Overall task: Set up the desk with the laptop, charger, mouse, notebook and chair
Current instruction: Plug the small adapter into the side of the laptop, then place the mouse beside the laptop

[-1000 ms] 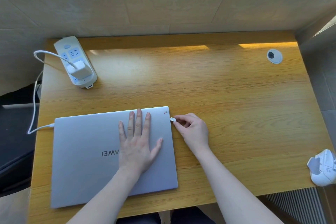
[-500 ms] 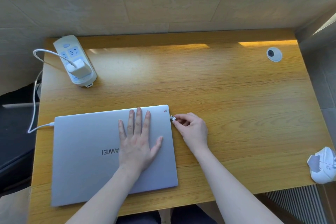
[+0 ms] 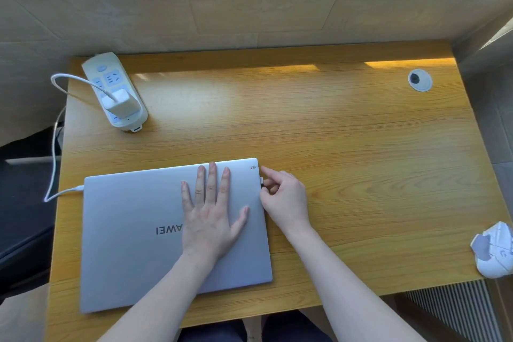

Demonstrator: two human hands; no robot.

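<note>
A closed silver laptop (image 3: 133,230) lies on the front left of the wooden desk (image 3: 347,161). My left hand (image 3: 211,216) rests flat on its lid, fingers spread. My right hand (image 3: 283,200) pinches a small USB receiver (image 3: 261,181) that sits against the laptop's right edge near the back corner. A white charger brick (image 3: 119,101) is plugged into a white power strip (image 3: 112,91) at the back left, and its cable (image 3: 55,153) runs to the laptop's left edge. A white mouse (image 3: 495,253) sits at the desk's right front corner.
A round cable grommet (image 3: 420,80) sits in the desk's back right. A tiled wall runs behind the desk. A ribbed radiator grille (image 3: 455,311) shows below the desk's right front edge. Dark floor or furniture lies to the left.
My right hand has pushed the small receiver left, from a short gap beside the laptop until it meets the laptop's right edge. My left hand has stayed flat on the lid.
</note>
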